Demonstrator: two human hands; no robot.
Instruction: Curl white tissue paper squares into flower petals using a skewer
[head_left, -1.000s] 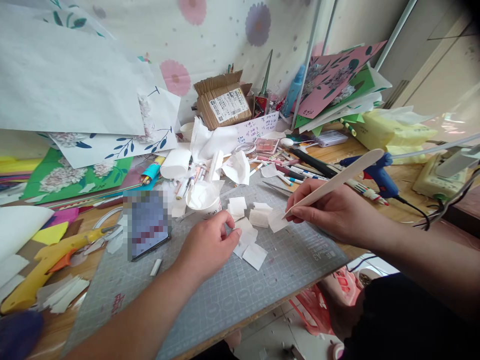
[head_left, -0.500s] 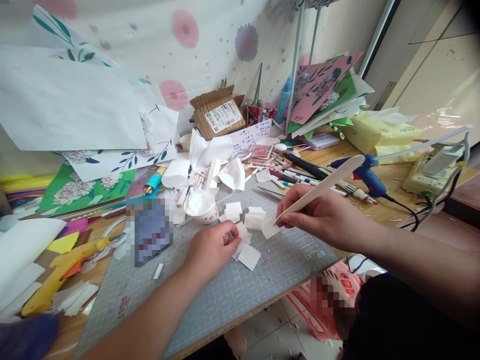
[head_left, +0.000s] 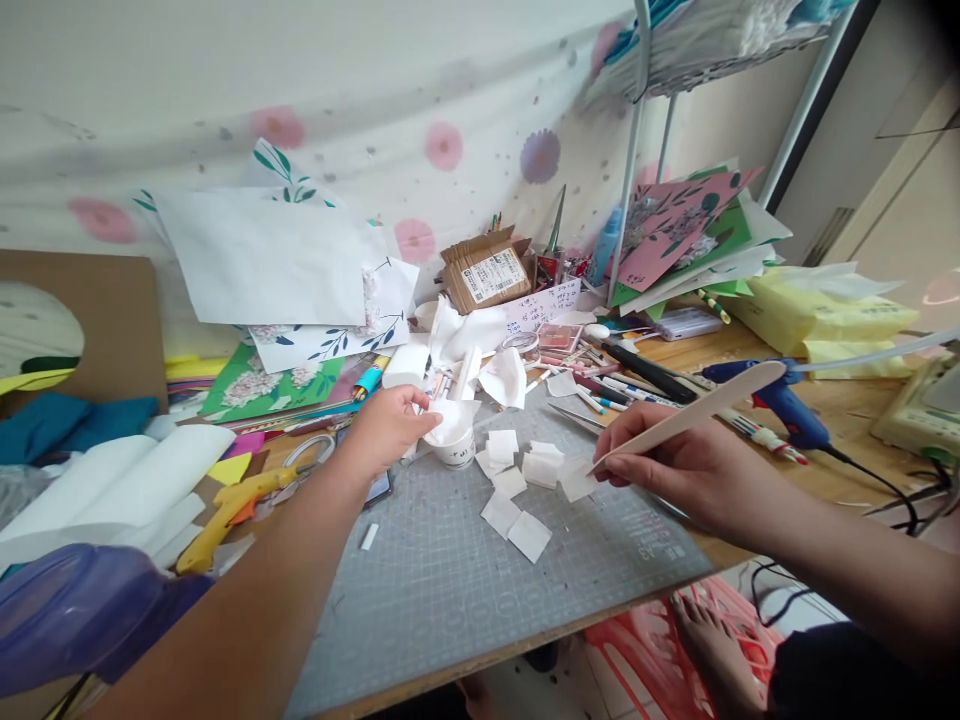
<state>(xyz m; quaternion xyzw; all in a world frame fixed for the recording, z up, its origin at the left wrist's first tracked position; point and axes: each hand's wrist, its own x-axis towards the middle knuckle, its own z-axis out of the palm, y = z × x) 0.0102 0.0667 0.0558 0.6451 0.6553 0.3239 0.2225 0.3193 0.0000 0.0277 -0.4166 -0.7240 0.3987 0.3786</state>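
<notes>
My right hand grips a wooden craft stick, held slanted with its far end up to the right. At the stick's lower end, by my fingertips, is a small square of thin white paper. My left hand has thumb and forefinger closed at the left rim of a paper cup, which holds white stuff. Several loose paper squares lie between the hands on the grey cutting mat.
A blue glue gun lies at right, beyond my right hand, with its cord trailing. A yellow glue gun lies left of the mat. Pens, scissors and a cardboard box crowd the back. A phone is partly behind my left arm.
My left hand has moved from the paper squares to the cup's rim. My right hand still holds the stick and paper square. The view has shifted left and up.
</notes>
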